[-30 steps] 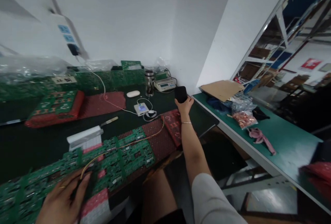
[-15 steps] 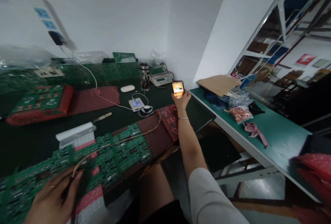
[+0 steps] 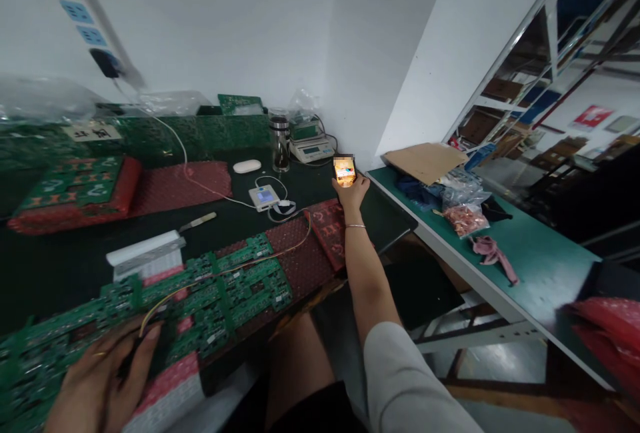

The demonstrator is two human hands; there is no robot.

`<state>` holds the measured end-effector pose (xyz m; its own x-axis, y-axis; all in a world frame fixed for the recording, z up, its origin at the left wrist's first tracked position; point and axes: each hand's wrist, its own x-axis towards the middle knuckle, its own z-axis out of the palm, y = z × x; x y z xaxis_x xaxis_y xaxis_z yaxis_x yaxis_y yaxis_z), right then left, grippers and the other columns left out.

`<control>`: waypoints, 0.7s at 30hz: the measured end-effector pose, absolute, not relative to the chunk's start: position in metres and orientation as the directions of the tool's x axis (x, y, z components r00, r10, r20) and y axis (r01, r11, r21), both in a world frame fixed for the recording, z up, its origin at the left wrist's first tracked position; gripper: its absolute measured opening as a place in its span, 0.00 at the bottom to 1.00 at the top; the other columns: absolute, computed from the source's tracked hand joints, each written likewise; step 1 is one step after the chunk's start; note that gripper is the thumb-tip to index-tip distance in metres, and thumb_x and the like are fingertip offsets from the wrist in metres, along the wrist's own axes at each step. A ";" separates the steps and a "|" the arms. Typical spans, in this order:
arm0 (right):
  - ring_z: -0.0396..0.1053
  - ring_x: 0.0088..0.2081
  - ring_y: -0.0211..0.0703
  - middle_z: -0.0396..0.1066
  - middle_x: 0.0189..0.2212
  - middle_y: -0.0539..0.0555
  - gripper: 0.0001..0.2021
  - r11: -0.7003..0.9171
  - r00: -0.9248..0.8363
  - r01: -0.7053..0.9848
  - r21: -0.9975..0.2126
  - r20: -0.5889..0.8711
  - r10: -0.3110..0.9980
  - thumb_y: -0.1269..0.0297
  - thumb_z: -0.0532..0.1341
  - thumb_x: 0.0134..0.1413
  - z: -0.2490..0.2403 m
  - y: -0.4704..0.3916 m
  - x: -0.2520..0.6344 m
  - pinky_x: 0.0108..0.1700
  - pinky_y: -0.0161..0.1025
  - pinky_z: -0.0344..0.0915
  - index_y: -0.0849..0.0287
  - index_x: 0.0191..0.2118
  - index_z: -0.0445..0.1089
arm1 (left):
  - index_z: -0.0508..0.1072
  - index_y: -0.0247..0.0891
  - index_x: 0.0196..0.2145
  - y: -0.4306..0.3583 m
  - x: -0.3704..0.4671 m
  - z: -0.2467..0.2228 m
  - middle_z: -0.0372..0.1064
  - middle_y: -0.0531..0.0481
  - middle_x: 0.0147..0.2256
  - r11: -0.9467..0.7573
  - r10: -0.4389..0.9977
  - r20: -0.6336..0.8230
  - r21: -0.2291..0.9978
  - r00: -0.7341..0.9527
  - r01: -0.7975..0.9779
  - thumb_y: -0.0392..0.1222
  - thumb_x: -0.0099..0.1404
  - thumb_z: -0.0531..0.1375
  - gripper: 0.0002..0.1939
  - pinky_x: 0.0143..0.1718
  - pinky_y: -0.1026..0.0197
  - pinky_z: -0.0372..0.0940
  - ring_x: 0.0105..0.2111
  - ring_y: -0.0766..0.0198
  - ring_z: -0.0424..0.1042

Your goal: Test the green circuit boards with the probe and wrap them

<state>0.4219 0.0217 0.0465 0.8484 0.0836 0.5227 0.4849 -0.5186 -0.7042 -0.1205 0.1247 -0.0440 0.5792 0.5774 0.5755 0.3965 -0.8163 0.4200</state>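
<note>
Out past the far edge of the dark counter, the right hand grasps a phone; its screen, dark a second ago, now glows and stays lit, so attention has gone to the phone. Well left of the phone, the left hand still rests on the green circuit boards, fingers curled about a dark tool with a yellow wire.

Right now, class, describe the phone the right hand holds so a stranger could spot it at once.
Start at the dark workbench and follow it to its far right corner by the white wall. There the outstretched right hand holds up a small phone. It is the only thing with a glowing orange screen.
</note>
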 end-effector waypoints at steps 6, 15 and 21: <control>0.66 0.59 0.67 0.67 0.55 0.76 0.35 -0.591 0.900 0.404 -0.698 0.419 0.121 0.57 0.77 0.48 0.054 0.017 0.411 0.63 0.58 0.66 0.74 0.56 0.69 | 0.84 0.54 0.45 0.095 -0.102 -0.002 0.83 0.51 0.47 -0.728 0.686 0.538 0.496 0.490 0.474 0.60 0.71 0.55 0.20 0.55 0.37 0.78 0.48 0.43 0.81; 0.67 0.59 0.73 0.67 0.55 0.85 0.37 -0.830 0.961 0.209 -0.517 0.267 0.075 0.62 0.76 0.51 0.047 0.009 0.404 0.60 0.62 0.62 0.77 0.62 0.67 | 0.82 0.33 0.47 0.076 -0.101 0.015 0.81 0.50 0.51 -0.705 0.709 0.472 0.445 0.524 0.552 0.60 0.79 0.44 0.34 0.59 0.43 0.74 0.53 0.51 0.79; 0.62 0.64 0.74 0.65 0.61 0.82 0.30 -0.796 0.904 0.375 -0.475 0.378 0.200 0.60 0.70 0.59 0.076 0.014 0.386 0.62 0.64 0.58 0.72 0.62 0.69 | 0.83 0.40 0.42 0.079 -0.105 0.008 0.81 0.41 0.52 -0.700 0.714 0.443 0.463 0.542 0.543 0.58 0.79 0.47 0.28 0.61 0.44 0.73 0.55 0.49 0.79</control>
